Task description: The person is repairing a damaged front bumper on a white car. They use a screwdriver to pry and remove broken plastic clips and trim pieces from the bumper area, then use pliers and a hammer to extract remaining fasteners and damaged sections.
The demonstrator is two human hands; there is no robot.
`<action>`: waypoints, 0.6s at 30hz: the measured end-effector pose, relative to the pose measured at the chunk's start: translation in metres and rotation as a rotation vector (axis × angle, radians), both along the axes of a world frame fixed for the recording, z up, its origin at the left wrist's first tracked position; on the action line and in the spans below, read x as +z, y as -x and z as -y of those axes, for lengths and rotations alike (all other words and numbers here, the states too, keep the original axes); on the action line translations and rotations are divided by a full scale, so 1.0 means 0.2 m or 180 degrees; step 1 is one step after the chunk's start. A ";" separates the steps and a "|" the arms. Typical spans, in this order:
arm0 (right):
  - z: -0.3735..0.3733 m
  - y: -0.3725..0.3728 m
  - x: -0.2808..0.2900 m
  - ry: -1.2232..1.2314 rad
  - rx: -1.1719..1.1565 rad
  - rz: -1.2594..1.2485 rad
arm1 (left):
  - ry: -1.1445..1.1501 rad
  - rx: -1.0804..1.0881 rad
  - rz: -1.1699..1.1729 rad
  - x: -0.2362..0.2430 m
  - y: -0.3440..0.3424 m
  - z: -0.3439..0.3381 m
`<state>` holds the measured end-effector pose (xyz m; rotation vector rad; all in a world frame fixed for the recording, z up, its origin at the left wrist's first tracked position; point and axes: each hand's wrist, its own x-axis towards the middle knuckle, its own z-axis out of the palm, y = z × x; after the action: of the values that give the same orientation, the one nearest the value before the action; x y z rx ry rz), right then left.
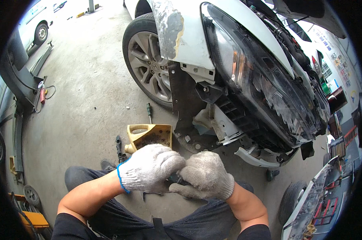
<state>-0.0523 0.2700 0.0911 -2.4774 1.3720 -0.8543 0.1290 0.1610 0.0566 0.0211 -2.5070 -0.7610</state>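
Observation:
Both my hands wear knitted work gloves and meet in front of my knees. My left hand (151,168), in a white glove with a blue cuff edge, is closed with its fingers curled toward the other. My right hand (207,176), in a dirtier grey glove, is closed too, its thumb bent inward. Between them shows a sliver of something small and dark, too covered to name. Just beyond my left hand lies a cut-open yellow plastic jug (151,127) with small dark parts inside. A screwdriver (149,112) with a green handle lies behind it.
A white car's front corner stands ahead with its bumper off, showing the headlight (245,68), wheel (147,56) and a hanging splash liner (187,96). A black tool (119,148) lies left of the jug. A lift post (19,68) rises at left; a loose tyre (291,200) lies right.

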 end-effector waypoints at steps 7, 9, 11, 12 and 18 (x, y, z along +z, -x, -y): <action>-0.01 -0.02 0.00 0.0005 0.0339 0.0121 | -0.0333 -0.0343 0.0427 0.04 -0.04 0.00; -0.02 -0.01 -0.01 0.0001 0.0419 0.0076 | -0.0399 -0.0395 0.0523 0.05 -0.04 -0.01; -0.01 -0.01 -0.02 -0.0068 0.0503 0.0216 | -0.0419 -0.0444 0.0727 0.08 -0.04 -0.02; -0.01 -0.01 -0.02 -0.0101 0.0550 0.0289 | -0.0439 -0.0441 0.0817 0.09 -0.04 -0.02; -0.01 0.00 -0.03 -0.0049 0.0756 0.0404 | -0.0517 -0.0492 0.0715 0.11 -0.07 -0.04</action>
<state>-0.0525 0.2714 0.0859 -2.4628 1.0152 -0.9235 0.1430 0.1686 0.0786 -0.0326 -2.6734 -1.0781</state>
